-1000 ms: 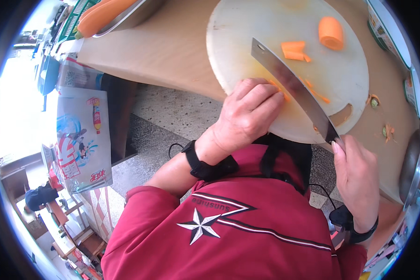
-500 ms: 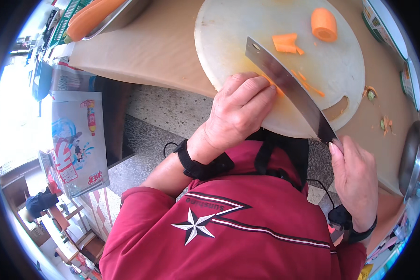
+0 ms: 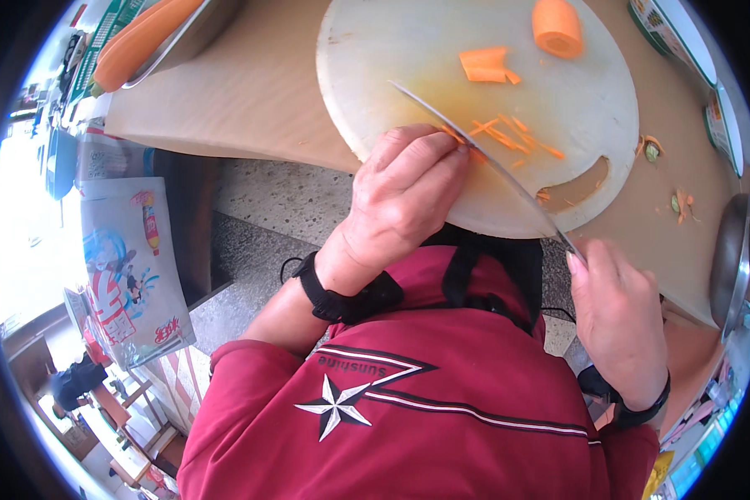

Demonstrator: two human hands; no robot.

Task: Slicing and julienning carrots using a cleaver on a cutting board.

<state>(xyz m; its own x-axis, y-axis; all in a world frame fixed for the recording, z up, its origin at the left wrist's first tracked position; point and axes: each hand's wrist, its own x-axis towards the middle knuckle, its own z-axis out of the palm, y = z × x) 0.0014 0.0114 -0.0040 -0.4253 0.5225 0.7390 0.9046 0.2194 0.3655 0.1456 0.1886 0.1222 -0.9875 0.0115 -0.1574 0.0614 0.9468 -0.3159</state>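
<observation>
With curled fingers, my left hand [image 3: 408,183] presses a piece of carrot against the round white cutting board [image 3: 367,50]; most of that piece is hidden under the fingers. My right hand [image 3: 617,321] grips the handle of a kitchen knife [image 3: 508,177], whose blade stands on edge right beside my left knuckles. Thin carrot strips [image 3: 517,137] lie to the right of the blade. Farther back on the board are a few flat carrot slices [image 3: 485,65] and a thick carrot chunk [image 3: 557,29].
Whole carrots [image 3: 146,42] rest in a metal bowl [image 3: 183,37] at the far left. Carrot tops [image 3: 651,150] and peelings lie on the brown tabletop [image 3: 250,100], right of the board. White-and-green containers [image 3: 725,129] stand at the right edge, near a metal pan [image 3: 729,258].
The blade has turned more upright, and more carrot strips now lie beside it. The whole view has shifted slightly, so the board sits a little farther left and up.
</observation>
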